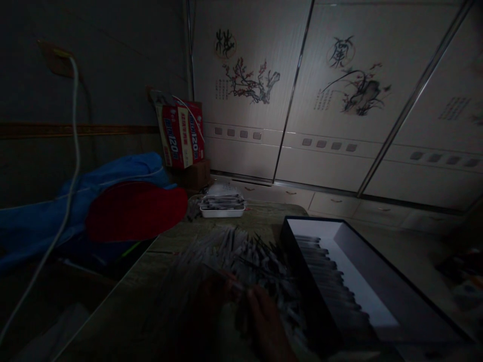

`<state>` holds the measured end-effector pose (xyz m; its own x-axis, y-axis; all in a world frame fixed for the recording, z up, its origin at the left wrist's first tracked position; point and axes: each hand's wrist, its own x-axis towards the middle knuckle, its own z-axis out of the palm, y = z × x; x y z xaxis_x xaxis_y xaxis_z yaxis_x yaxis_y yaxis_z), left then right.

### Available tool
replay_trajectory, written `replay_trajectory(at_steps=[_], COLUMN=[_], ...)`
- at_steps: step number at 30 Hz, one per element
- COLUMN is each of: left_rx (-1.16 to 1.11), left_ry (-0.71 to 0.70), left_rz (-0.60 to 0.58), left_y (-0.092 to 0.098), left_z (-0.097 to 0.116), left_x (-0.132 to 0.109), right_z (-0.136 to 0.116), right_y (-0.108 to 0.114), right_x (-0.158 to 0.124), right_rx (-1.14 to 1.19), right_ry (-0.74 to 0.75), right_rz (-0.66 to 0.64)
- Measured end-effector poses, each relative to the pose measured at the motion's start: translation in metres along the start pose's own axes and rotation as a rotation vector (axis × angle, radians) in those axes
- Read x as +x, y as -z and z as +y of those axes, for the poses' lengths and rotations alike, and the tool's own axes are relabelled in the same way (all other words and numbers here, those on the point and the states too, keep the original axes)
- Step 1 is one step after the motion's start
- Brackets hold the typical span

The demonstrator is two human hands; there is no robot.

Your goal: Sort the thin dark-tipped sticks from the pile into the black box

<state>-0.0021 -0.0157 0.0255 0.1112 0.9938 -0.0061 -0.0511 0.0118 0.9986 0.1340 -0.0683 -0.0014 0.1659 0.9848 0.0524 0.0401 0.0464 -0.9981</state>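
The scene is very dark. A heap of several thin grey stick-like pieces (241, 254) lies on the table (166, 281). My left hand (211, 296) and my right hand (267, 322) meet low in the frame over the near side of the heap, fingers pinched together on a thin grey stick (230, 281). To the right sits an open black box (362, 286) with a white inside, and rows of the same grey pieces lie along its left side.
A small white tray (222, 207) with more grey pieces stands at the table's far end. A red round object (136, 208) and blue cloth (75, 201) lie at left, with a red carton (181, 133) behind. A white cable (71, 171) hangs at left. Painted cabinet doors (332, 100) fill the back.
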Motion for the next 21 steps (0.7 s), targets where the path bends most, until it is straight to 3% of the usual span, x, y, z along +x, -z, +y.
replay_trajectory(at_steps=[3,11,13,17,19,21], left_rx=[-0.014,0.017,0.04,0.096,0.121,0.167], left_ry=[-0.019,-0.046,-0.066,-0.101,-0.114,-0.178], left_rz=[-0.014,-0.077,-0.073,-0.016,0.041,0.136], left_y=[0.001,0.004,0.002,-0.004,-0.008,-0.011], left_z=[-0.001,0.0,-0.001,-0.007,-0.008,-0.006], left_x=[0.0,-0.001,-0.001,-0.006,-0.011,-0.017], right_z=[0.001,0.003,0.0,-0.004,-0.002,-0.001], right_y=[0.0,-0.003,-0.003,0.003,0.013,0.026], right_x=[-0.003,-0.005,-0.007,-0.003,0.002,0.008], right_rx=[-0.249,-0.291,-0.321,-0.455,-0.51,-0.511], right_ry=[0.154,0.154,0.201,0.341,0.394,0.41], right_rz=[0.031,0.009,0.023,-0.073,0.062,0.306])
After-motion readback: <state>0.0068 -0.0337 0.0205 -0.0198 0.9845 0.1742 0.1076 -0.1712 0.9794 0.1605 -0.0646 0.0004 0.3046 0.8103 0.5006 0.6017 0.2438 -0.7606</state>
